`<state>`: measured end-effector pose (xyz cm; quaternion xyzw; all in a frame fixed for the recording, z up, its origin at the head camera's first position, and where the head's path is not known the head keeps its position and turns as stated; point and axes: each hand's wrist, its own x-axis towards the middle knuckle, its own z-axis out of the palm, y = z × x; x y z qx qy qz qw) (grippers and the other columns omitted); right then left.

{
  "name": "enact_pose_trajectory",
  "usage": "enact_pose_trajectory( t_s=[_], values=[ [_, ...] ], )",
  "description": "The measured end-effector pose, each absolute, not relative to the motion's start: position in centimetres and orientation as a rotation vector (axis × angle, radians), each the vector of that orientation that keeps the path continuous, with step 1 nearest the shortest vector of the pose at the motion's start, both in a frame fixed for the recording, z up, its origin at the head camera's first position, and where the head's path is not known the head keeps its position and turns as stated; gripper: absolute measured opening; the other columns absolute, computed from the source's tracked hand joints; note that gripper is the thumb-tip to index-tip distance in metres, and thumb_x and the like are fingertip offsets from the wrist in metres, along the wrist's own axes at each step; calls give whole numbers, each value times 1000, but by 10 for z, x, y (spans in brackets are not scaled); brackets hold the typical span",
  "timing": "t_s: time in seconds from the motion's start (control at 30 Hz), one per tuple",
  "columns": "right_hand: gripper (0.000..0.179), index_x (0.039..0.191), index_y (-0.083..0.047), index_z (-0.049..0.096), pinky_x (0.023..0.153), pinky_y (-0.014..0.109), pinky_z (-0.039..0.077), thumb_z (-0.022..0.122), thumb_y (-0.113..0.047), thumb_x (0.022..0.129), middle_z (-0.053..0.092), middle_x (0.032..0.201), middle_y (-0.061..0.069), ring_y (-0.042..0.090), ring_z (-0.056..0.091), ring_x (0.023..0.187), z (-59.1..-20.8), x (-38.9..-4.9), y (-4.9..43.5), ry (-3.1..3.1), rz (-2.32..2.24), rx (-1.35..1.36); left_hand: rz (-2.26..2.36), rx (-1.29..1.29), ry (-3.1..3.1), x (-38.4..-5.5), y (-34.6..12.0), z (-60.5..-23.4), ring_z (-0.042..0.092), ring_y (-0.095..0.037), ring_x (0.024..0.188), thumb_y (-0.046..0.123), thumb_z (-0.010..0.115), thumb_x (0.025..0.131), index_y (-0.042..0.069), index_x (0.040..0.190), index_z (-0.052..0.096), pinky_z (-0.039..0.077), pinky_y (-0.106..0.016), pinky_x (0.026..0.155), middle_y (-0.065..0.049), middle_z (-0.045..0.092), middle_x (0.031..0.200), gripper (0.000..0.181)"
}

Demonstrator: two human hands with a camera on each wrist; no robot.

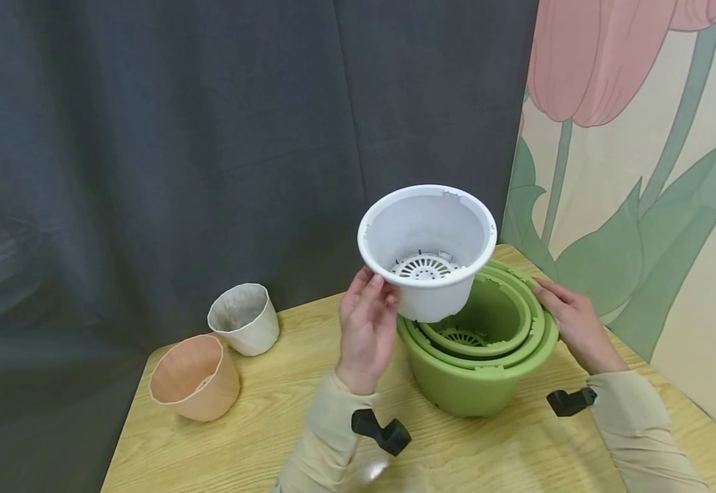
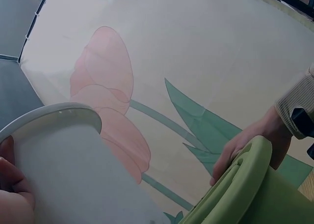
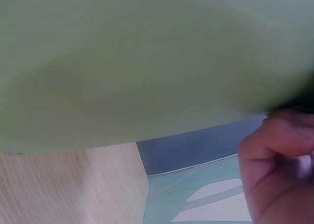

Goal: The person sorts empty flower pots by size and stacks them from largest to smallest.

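My left hand (image 1: 366,332) pinches the rim of a white plastic flowerpot (image 1: 438,301) with a slotted bottom, holding it up over the green pots. In the left wrist view the white flowerpot (image 2: 73,165) fills the lower left, with fingers at its rim. Below it, several green flowerpots (image 1: 465,390) sit one inside another on the table, the innermost with a slotted bottom. My right hand (image 1: 573,325) grips the green rim on the right side. The right wrist view shows that hand's curled fingers (image 3: 279,145) under the edge of the large green wall (image 3: 137,71).
Two smaller pots stand at the left of the wooden table (image 1: 277,411): a peach one (image 1: 210,394) and a whitish one (image 1: 259,332) behind it. A dark curtain (image 1: 210,137) hangs at the back, and a tulip-painted wall (image 1: 703,287) borders the right side.
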<state>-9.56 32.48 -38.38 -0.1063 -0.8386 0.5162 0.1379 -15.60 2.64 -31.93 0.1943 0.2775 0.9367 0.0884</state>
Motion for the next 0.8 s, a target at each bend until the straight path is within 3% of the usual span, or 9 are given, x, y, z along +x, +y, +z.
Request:
enact_pose_trajectory(
  t_s=[0.23, 0.43, 0.57, 0.8],
  values=[
    [60, 145, -2, 41, 73, 10, 48, 42, -44, 101, 50, 140, 4, -21, 49, 95, -385, -96, 325, -2431, 1479, -306, 2761, 599, 811, -153, 32, -319, 53, -9, 85, -2, 40, 94, 3, 111, 50, 44, -15, 73, 0, 52, 99, 19],
    [60, 143, -1, 42, 73, 10, 49, 43, -43, 100, 54, 130, -13, -20, 51, 93, -386, -96, 325, -2411, 1488, -304, 2743, 602, 794, -151, 38, -319, 52, -9, 85, -2, 41, 94, 2, 112, 48, 44, -15, 72, -1, 52, 99, 20],
    [60, 143, -1, 43, 73, 9, 48, 44, -43, 100, 54, 125, -18, -20, 50, 94, -386, -97, 326, -2407, 1486, -306, 2725, 601, 793, -149, 41, -319, 52, -9, 85, -2, 41, 94, 3, 111, 49, 44, -15, 73, 0, 52, 100, 19],
    [60, 143, -3, 44, 79, 4, 42, 44, -45, 100, 50, 143, 7, -19, 44, 105, -386, -98, 325, -2424, 1447, -322, 2703, 619, 801, -145, 48, -319, 52, -8, 85, -3, 41, 94, 5, 108, 52, 44, -14, 73, 0, 52, 98, 19]
  ],
)
